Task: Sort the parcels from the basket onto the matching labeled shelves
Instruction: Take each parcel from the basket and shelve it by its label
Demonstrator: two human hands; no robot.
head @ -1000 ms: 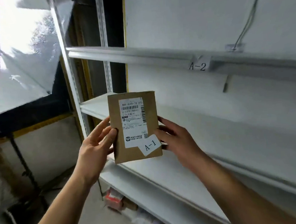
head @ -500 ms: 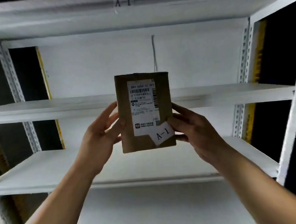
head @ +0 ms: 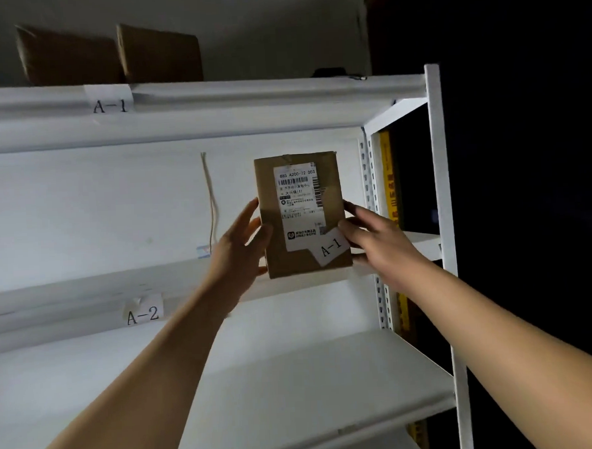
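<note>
Your left hand (head: 241,247) and right hand (head: 374,240) grip the upright A-1 parcel (head: 302,213) by its side edges, fingers curled; A-1 shelf label (head: 110,103) at 10 o'clock, above

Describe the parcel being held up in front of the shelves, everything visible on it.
The parcel is a flat brown cardboard-looking packet, held upright with its face toward the camera. A white shipping label with barcodes and printed text covers much of the front, and a small tilted white tag reading A-1 sits at its lower right. The top edge looks slightly creased. The left hand grips its left edge and the right hand its right edge, in front of the gap between the A-1 and A-2 shelves.
</note>
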